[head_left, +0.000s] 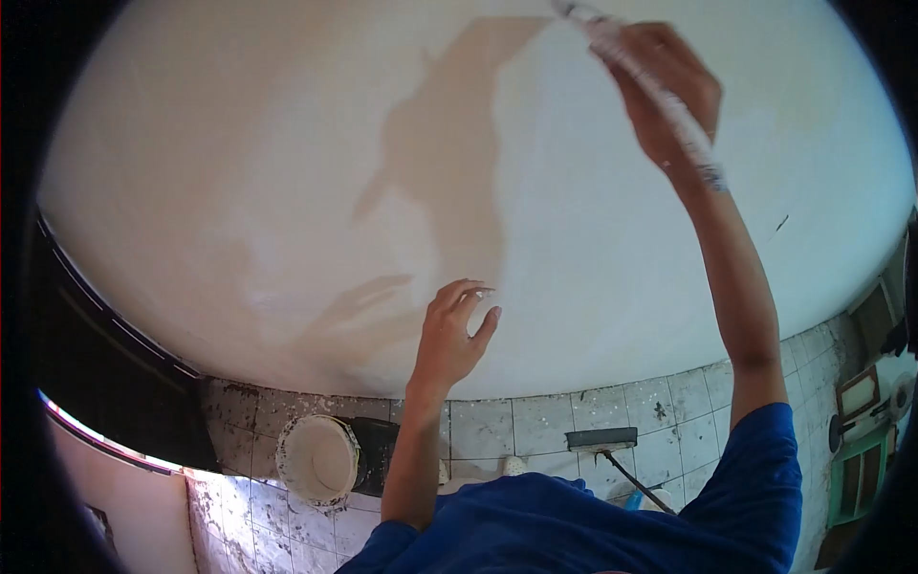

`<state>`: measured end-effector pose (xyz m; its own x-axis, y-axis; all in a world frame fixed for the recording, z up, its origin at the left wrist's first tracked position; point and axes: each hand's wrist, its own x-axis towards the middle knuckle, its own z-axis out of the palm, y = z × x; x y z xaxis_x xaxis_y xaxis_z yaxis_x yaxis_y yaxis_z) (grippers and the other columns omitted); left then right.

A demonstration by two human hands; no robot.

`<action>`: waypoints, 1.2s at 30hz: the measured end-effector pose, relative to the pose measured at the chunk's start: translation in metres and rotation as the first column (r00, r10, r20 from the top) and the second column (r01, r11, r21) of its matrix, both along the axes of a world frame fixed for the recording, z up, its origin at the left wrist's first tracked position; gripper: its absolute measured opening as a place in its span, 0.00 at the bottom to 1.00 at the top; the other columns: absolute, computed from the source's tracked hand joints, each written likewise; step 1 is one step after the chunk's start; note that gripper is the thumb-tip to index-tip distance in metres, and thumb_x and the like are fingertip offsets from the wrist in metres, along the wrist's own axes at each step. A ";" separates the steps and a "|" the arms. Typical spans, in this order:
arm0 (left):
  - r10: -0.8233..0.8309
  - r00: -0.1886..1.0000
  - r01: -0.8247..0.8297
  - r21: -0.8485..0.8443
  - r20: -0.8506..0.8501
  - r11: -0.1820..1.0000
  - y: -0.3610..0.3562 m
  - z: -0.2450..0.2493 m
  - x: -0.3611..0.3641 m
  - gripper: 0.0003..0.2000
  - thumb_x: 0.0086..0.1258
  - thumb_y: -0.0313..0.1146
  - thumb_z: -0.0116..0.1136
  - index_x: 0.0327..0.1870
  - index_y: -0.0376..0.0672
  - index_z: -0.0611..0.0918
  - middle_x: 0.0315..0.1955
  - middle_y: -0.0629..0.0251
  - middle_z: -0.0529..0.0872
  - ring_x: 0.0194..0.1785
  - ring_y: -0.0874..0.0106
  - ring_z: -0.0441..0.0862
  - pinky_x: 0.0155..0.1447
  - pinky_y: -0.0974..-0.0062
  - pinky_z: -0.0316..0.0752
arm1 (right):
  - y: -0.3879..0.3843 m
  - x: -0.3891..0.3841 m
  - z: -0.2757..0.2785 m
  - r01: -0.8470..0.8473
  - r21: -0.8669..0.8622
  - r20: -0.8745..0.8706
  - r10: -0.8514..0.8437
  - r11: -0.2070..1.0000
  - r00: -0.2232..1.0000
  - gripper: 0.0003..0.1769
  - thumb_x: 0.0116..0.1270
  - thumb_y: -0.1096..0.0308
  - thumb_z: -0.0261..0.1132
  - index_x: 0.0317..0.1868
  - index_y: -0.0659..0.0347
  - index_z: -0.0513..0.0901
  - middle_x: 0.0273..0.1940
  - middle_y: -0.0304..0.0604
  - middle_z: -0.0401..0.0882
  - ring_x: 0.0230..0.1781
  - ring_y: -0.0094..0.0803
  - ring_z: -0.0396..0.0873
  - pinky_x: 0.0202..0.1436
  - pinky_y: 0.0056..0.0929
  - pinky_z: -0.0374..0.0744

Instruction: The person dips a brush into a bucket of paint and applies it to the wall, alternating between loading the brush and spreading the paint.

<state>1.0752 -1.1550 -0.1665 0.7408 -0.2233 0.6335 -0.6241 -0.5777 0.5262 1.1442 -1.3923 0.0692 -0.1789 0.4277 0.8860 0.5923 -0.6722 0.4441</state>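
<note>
High on the right, my right hand is wrapped round the long, paint-smeared white handle of a tool. The handle slants up and left, its upper end lying at the top edge of the view, and the tool's head is not clearly seen. Lower down, in the middle, my left hand is raised in front of the pale wall with fingers apart and slightly curled, holding nothing. White specks show at its fingertips. Shadows of both arms fall on the wall to the left.
A white bucket with pale paint in it stands on the spattered tile floor, beside a black object. A floor squeegee lies near my body. Green furniture and a fan stand at the far right.
</note>
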 end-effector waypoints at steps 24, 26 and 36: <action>0.338 0.912 -0.352 -0.023 -0.232 0.936 0.160 -0.044 -0.087 0.12 0.61 0.31 0.63 0.44 0.38 0.81 0.45 0.57 0.82 0.54 0.58 0.76 0.60 0.65 0.70 | 0.092 -0.014 -0.293 -0.123 -0.073 -0.947 -0.030 0.990 0.320 0.19 0.54 0.72 0.68 0.48 0.55 0.80 0.45 0.43 0.79 0.38 0.39 0.79 0.41 0.33 0.80; 0.451 0.843 -0.473 -0.004 -0.295 0.881 0.207 -0.087 -0.111 0.13 0.62 0.33 0.63 0.45 0.38 0.81 0.46 0.56 0.81 0.54 0.57 0.76 0.59 0.65 0.70 | 0.126 -0.015 -0.315 -0.128 0.203 -0.955 0.225 0.971 0.191 0.18 0.58 0.71 0.69 0.50 0.60 0.79 0.46 0.44 0.79 0.41 0.35 0.79 0.43 0.30 0.81; 0.763 0.087 -0.866 0.330 -0.641 0.375 0.318 -0.260 -0.260 0.28 0.59 0.36 0.64 0.61 0.41 0.70 0.60 0.52 0.70 0.63 0.51 0.67 0.67 0.57 0.63 | 0.368 -0.077 -0.450 -0.075 0.512 -0.569 0.273 0.856 -0.776 0.22 0.61 0.72 0.67 0.56 0.65 0.75 0.49 0.44 0.77 0.48 0.31 0.78 0.50 0.30 0.81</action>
